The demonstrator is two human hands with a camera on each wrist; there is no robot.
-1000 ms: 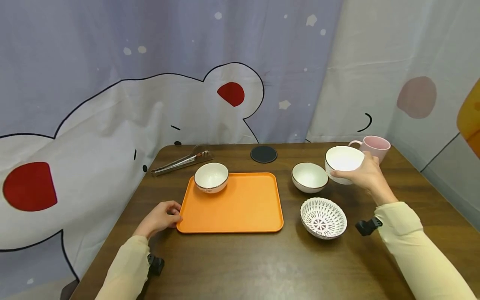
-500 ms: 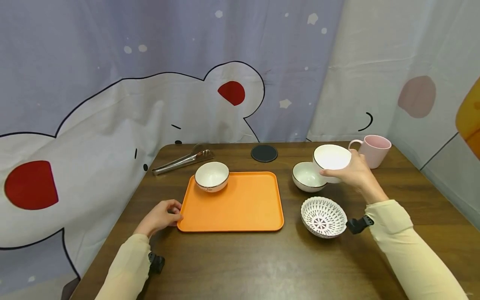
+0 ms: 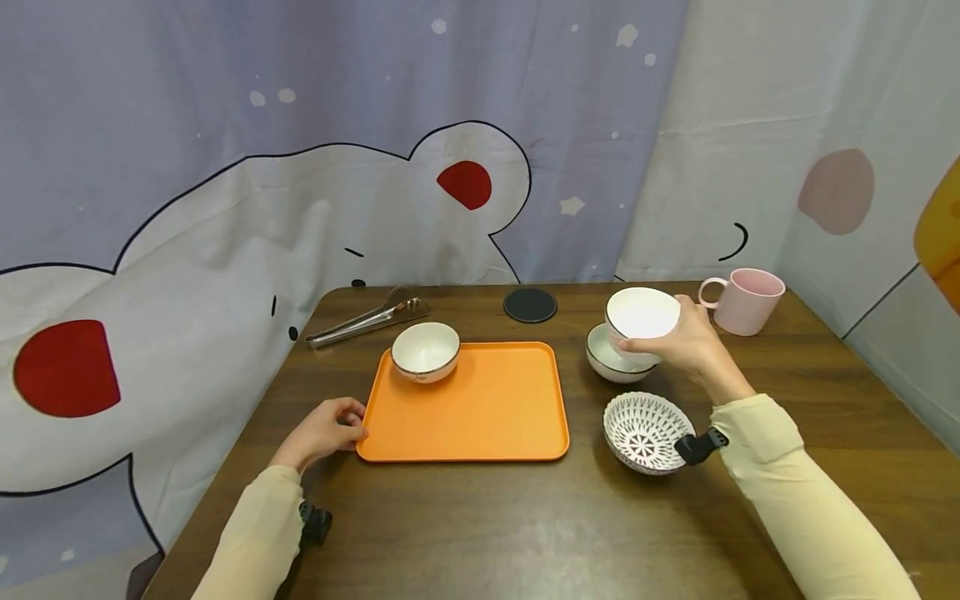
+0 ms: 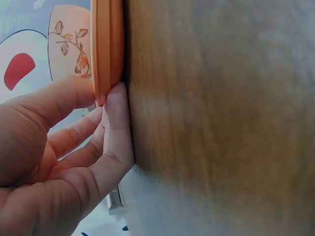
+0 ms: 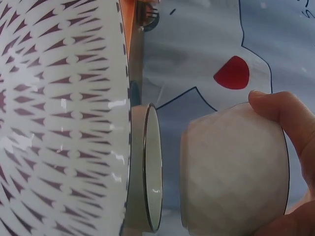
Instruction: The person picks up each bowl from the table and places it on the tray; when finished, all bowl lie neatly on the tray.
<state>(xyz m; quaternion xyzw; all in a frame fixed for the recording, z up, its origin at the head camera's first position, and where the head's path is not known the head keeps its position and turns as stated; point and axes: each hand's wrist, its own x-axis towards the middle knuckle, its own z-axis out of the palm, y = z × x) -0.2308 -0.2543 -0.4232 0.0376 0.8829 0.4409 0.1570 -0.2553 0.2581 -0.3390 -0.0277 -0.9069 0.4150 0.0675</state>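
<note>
My right hand (image 3: 678, 337) grips a white bowl (image 5: 236, 172) by its sides, holding it up over a second bowl (image 3: 611, 362). In the right wrist view a gap separates the held bowl from that lower bowl (image 5: 153, 172). A patterned bowl (image 3: 648, 433) sits nearer to me, below my right wrist. At the left my left hand (image 3: 326, 432) pinches the edge of an orange tray (image 3: 487, 417); the left wrist view shows the thumb above the tray rim (image 4: 108, 44) and a finger beneath. On the tray's far left corner stands another white bowl (image 3: 425, 352), decorated with a branch.
A pink mug (image 3: 746, 302) stands at the back right of the wooden table (image 3: 480, 525). At the back lie a dark round coaster (image 3: 530, 305) and metal tongs (image 3: 352, 329) with other utensils, partly unclear. A printed curtain (image 3: 337, 208) hangs behind the table.
My right hand has carried the white bowl leftward, from beside the pink mug to above the second bowl. My left hand stays at the tray's edge.
</note>
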